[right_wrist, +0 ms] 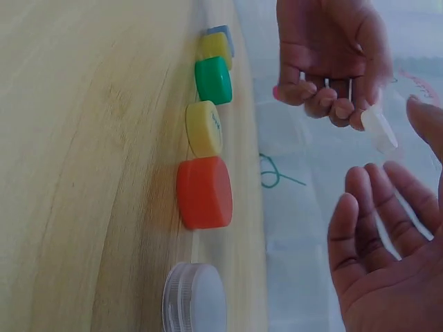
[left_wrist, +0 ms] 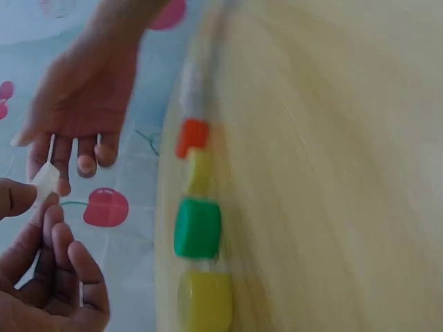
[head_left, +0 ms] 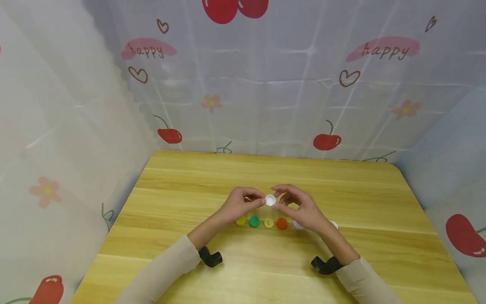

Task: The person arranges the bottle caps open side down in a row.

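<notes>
Between thumb and forefinger, my left hand [head_left: 240,204] pinches a small white bottle cap [head_left: 270,200] above the table, its hollow side facing the head camera. My right hand [head_left: 301,207] hovers just right of the cap, thumb and fingers spread apart; in the right wrist view a gap shows between them and the cap. Below the hands a row of caps stands on the wood: yellow [head_left: 241,221], green [head_left: 254,221], pale yellow with print [head_left: 268,223], orange [head_left: 282,223] and whitish [head_left: 298,225]. The right forearm partly hides another white cap [head_left: 334,224].
A blue cap [right_wrist: 228,38] shows at the row's far end in the right wrist view. The wooden table [head_left: 265,270] is bounded by a cherry-printed sheet [head_left: 258,114] at the back and sides. A black wrist device [head_left: 210,257] sits on each forearm.
</notes>
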`<move>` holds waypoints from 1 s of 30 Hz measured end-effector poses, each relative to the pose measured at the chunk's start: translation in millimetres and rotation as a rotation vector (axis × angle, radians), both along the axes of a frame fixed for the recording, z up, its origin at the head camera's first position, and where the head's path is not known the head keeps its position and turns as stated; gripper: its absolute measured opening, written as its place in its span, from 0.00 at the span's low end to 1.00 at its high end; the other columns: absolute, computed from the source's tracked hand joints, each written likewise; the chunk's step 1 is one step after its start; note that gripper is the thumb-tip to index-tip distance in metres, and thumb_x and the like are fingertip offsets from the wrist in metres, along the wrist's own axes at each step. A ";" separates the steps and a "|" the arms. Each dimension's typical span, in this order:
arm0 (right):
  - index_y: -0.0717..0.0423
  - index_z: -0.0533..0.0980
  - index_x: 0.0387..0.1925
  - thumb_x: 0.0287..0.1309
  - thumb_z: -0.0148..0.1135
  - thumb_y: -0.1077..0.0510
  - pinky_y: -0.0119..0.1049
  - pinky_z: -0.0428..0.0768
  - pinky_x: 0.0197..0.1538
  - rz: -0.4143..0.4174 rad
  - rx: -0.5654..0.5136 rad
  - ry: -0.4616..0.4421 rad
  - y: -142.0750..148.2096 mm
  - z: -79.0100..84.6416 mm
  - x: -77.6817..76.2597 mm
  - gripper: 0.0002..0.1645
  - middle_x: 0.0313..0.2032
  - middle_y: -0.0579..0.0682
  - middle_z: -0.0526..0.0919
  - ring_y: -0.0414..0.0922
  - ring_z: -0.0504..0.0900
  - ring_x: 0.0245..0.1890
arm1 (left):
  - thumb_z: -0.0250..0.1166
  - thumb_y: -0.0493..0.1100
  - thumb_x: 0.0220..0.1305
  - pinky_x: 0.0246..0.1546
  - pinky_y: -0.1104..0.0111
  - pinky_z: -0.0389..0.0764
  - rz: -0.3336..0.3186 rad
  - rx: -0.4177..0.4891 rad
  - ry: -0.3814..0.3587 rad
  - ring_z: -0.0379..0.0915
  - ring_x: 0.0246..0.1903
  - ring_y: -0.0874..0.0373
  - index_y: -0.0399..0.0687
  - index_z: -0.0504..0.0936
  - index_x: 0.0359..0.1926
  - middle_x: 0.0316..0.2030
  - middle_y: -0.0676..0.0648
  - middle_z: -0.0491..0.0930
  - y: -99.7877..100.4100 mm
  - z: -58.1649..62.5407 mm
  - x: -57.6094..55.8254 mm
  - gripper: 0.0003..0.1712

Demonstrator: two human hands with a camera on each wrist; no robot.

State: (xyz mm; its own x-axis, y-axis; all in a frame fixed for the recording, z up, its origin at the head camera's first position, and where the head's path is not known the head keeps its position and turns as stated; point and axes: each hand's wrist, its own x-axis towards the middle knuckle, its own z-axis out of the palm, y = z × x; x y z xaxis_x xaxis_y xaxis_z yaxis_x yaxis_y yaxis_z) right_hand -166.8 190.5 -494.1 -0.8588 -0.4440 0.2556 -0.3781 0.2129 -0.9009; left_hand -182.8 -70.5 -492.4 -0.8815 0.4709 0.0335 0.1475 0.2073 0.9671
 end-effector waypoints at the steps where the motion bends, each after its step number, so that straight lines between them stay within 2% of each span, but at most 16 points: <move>1: 0.58 0.79 0.65 0.73 0.68 0.61 0.36 0.87 0.47 0.002 0.005 -0.026 0.0 0.2 -0.4 0.22 0.51 0.57 0.86 0.51 0.86 0.42 | 0.71 0.47 0.74 0.47 0.64 0.86 0.011 -0.027 0.068 0.81 0.40 0.59 0.50 0.92 0.48 0.42 0.49 0.89 -1.0 0.8 0.9 0.09; 4: 0.60 0.81 0.59 0.82 0.57 0.57 0.39 0.88 0.44 0.022 0.010 -0.119 -0.7 0.6 -2.5 0.15 0.47 0.64 0.85 0.58 0.85 0.39 | 0.71 0.46 0.73 0.44 0.68 0.87 0.041 -0.083 0.263 0.82 0.39 0.62 0.55 0.92 0.46 0.41 0.53 0.88 -2.6 2.7 2.8 0.05; 7: 0.66 0.81 0.53 0.86 0.48 0.52 0.38 0.88 0.41 0.070 -0.024 -0.238 -2.8 0.7 -3.9 0.22 0.42 0.68 0.84 0.57 0.84 0.38 | 0.71 0.43 0.72 0.43 0.69 0.87 0.053 -0.128 0.457 0.81 0.38 0.64 0.55 0.91 0.46 0.40 0.55 0.86 -2.5 3.9 4.4 0.05; 10: 0.75 0.78 0.51 0.87 0.45 0.50 0.35 0.87 0.42 0.124 -0.097 -0.357 -6.0 -0.2 -3.8 0.28 0.41 0.62 0.86 0.50 0.86 0.38 | 0.72 0.42 0.71 0.43 0.69 0.87 0.061 -0.214 0.704 0.80 0.40 0.63 0.53 0.90 0.45 0.40 0.55 0.85 -1.7 4.1 6.2 0.05; 13: 0.79 0.75 0.52 0.86 0.48 0.50 0.34 0.87 0.42 0.163 -0.172 -0.422 -8.3 -2.2 -3.1 0.29 0.39 0.53 0.87 0.46 0.85 0.38 | 0.73 0.41 0.70 0.45 0.70 0.86 0.069 -0.292 0.938 0.80 0.42 0.60 0.51 0.90 0.45 0.41 0.54 0.85 -0.9 4.0 8.2 0.05; 16: 0.78 0.75 0.50 0.85 0.50 0.53 0.34 0.87 0.42 0.181 -0.217 -0.443 -8.0 -3.9 -2.4 0.26 0.37 0.49 0.87 0.46 0.85 0.38 | 0.74 0.41 0.68 0.47 0.72 0.85 0.066 -0.311 1.059 0.81 0.44 0.59 0.50 0.89 0.46 0.42 0.54 0.86 0.4 3.9 9.6 0.07; 20: 0.75 0.77 0.49 0.85 0.51 0.54 0.33 0.87 0.43 0.175 -0.223 -0.434 -5.5 -5.0 -3.7 0.23 0.37 0.47 0.87 0.45 0.86 0.38 | 0.75 0.41 0.68 0.48 0.73 0.85 0.065 -0.302 1.080 0.81 0.44 0.59 0.50 0.89 0.46 0.42 0.54 0.85 2.6 4.5 9.2 0.07; 23: 0.74 0.77 0.48 0.84 0.52 0.55 0.34 0.88 0.43 0.152 -0.215 -0.402 -3.5 -4.4 -4.9 0.21 0.36 0.46 0.87 0.47 0.86 0.38 | 0.74 0.43 0.70 0.48 0.72 0.85 0.056 -0.284 1.015 0.81 0.45 0.59 0.50 0.90 0.47 0.43 0.53 0.86 4.2 6.0 8.8 0.06; 25: 0.73 0.78 0.47 0.83 0.54 0.56 0.36 0.88 0.43 0.124 -0.201 -0.358 -2.2 -3.3 -4.2 0.20 0.36 0.45 0.87 0.50 0.86 0.37 | 0.74 0.45 0.72 0.47 0.71 0.86 0.034 -0.243 0.900 0.81 0.44 0.58 0.51 0.90 0.48 0.43 0.53 0.86 5.2 6.6 9.6 0.08; 28: 0.68 0.81 0.47 0.80 0.58 0.59 0.37 0.88 0.43 0.060 -0.154 -0.249 0.0 -2.5 -1.0 0.13 0.36 0.44 0.86 0.53 0.84 0.36 | 0.72 0.50 0.74 0.45 0.68 0.88 0.010 -0.165 0.664 0.82 0.45 0.58 0.55 0.90 0.51 0.45 0.55 0.85 6.9 6.9 12.0 0.10; 30: 0.63 0.83 0.48 0.78 0.62 0.61 0.36 0.88 0.45 0.014 -0.118 -0.165 1.0 -2.5 1.9 0.08 0.38 0.45 0.86 0.54 0.85 0.37 | 0.72 0.53 0.74 0.45 0.66 0.89 0.008 -0.126 0.533 0.82 0.45 0.60 0.58 0.90 0.53 0.46 0.58 0.85 8.0 6.5 13.4 0.12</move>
